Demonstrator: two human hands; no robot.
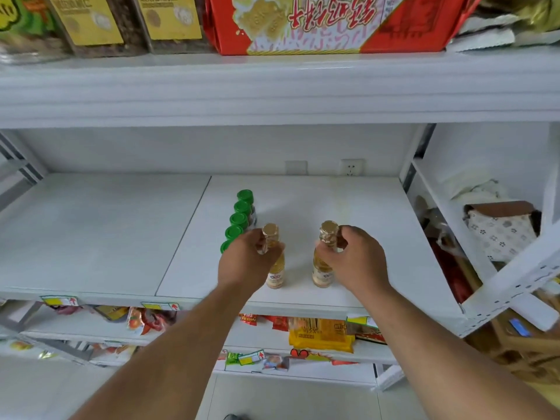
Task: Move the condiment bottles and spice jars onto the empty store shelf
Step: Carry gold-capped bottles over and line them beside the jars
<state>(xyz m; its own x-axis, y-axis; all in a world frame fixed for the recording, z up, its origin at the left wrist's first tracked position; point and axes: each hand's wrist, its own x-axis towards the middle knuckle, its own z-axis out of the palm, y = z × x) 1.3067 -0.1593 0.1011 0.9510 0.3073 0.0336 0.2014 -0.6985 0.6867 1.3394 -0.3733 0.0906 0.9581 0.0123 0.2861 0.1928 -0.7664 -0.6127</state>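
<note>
Two small glass bottles with gold caps and pale amber liquid stand upright near the front of the white shelf [106,231]. My left hand [245,262] grips the neck of the left bottle [275,268]. My right hand [357,259] grips the neck of the right bottle [323,268]. Just behind my left hand a row of several green-capped spice jars [239,219] runs toward the back of the shelf; the nearest jar is partly hidden by my fingers.
The shelf above holds a red box [318,22] and yellow-labelled packs [88,19]. Snack packets [321,334] fill the shelves below. A wall socket [351,168] sits on the back wall. At the right, a side rack holds a patterned box [503,231].
</note>
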